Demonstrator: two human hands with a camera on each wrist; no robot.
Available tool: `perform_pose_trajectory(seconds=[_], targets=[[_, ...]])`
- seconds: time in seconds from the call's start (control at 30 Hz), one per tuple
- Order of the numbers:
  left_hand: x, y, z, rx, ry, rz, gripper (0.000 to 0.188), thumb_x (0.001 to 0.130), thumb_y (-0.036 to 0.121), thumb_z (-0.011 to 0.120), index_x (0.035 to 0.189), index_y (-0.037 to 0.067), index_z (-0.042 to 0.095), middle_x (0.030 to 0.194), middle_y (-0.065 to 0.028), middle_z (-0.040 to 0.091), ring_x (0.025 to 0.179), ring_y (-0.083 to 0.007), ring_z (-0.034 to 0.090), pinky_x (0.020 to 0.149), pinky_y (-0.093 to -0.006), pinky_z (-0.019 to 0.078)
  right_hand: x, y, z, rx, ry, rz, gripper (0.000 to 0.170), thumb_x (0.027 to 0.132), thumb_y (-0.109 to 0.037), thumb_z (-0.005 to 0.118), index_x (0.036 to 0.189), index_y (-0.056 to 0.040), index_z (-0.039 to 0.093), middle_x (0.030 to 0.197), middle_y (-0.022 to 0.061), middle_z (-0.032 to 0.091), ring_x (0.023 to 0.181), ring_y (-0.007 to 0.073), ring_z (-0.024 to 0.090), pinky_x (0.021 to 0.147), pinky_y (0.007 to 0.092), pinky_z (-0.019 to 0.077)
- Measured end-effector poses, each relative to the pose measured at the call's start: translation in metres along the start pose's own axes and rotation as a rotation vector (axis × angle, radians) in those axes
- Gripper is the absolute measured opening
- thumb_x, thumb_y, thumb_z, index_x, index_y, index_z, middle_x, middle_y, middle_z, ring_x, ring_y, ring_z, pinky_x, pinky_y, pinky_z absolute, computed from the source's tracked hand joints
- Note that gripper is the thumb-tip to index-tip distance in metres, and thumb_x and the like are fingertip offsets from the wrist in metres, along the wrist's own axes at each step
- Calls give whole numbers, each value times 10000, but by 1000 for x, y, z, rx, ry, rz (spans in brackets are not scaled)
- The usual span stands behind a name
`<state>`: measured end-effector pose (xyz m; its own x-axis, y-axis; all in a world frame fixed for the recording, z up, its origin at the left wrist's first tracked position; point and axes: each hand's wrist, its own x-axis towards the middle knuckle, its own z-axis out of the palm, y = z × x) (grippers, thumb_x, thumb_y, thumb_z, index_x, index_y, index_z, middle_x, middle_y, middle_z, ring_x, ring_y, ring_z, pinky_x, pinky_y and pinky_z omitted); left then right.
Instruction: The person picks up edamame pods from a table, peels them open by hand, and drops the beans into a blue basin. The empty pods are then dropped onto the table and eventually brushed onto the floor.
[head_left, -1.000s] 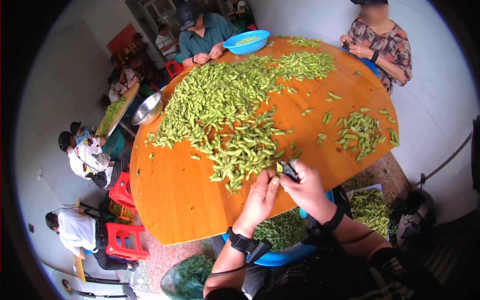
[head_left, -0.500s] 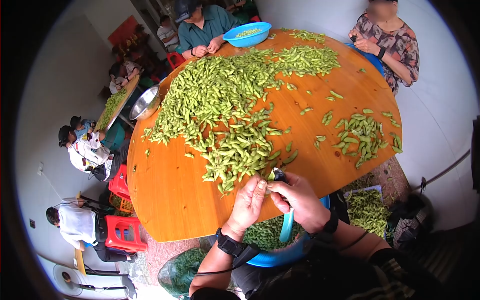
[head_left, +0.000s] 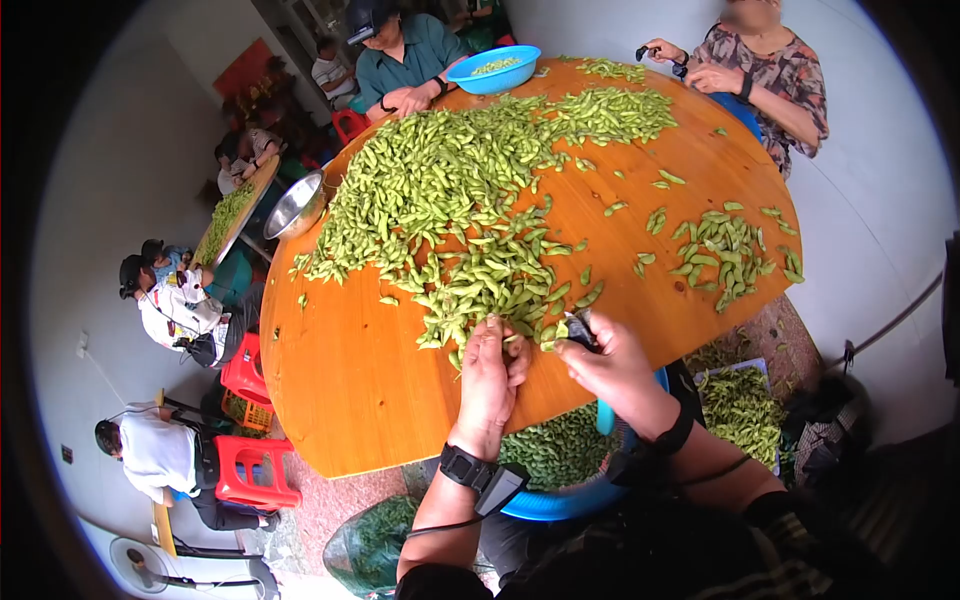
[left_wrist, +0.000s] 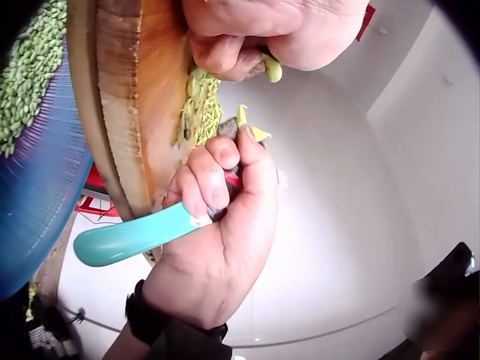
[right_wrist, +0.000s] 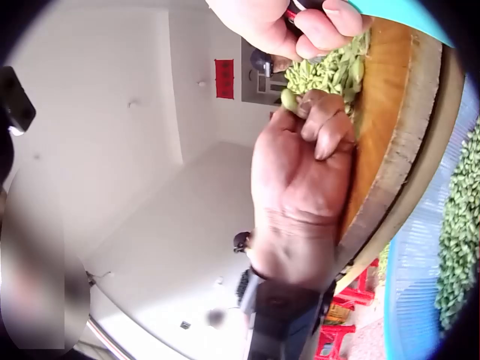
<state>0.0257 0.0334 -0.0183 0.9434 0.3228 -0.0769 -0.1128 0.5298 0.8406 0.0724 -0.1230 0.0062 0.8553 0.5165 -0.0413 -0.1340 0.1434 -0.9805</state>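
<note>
The left hand (head_left: pixel 490 375) is at the near edge of the pile of green pods (head_left: pixel 430 190); in the right wrist view its curled fingers pinch a single pod (right_wrist: pixel 289 99). Just to its right, the right hand (head_left: pixel 618 372) grips a tool with a teal handle (left_wrist: pixel 135 236) that sticks out below the fist. Between the right thumb and the dark end of the tool shows a piece of yellow-green pod (left_wrist: pixel 241 116). The two hands are apart. Much of the tool's working end is hidden by the fingers.
Below the round wooden table's edge (head_left: pixel 360 465) sits a blue basin (head_left: pixel 560 507) of green beans. A smaller pod heap (head_left: pixel 725 255) lies at right. Across the table are a blue bowl (head_left: pixel 495 72), a metal bowl (head_left: pixel 296 207) and two seated people. A crate of pods (head_left: pixel 740 410) stands lower right.
The hands, together half a second ago, have separated; the left has moved up to the pile's near edge. The person at the upper right has spread their hands apart.
</note>
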Motion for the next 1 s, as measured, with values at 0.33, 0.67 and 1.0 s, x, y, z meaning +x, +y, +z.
perform_pose_trajectory(seconds=[0.33,0.67,1.0], targets=[[5,-26,-7,775,-142,478,120,1026,206,414,1001,96,456,703,49,446,545,-26,385,460,-180,320,6,13,15,-92,-33,-107,269,891,-237,674,820,-17,537,658,-10,520,598,50,471,503,235,403],[-4,-9,8,554,-206,119,129,1016,178,426,977,60,461,696,26,470,536,-45,388,463,-186,317,3,-1,4,38,73,102,105,923,-126,591,860,-60,539,609,-46,475,475,18,411,412,186,309],[-6,-10,3,955,-223,338,119,910,75,500,1004,14,541,656,-79,518,590,-132,482,553,-292,428,0,6,3,-101,141,-53,195,866,-105,646,745,-53,502,582,-21,512,520,40,459,453,235,357]])
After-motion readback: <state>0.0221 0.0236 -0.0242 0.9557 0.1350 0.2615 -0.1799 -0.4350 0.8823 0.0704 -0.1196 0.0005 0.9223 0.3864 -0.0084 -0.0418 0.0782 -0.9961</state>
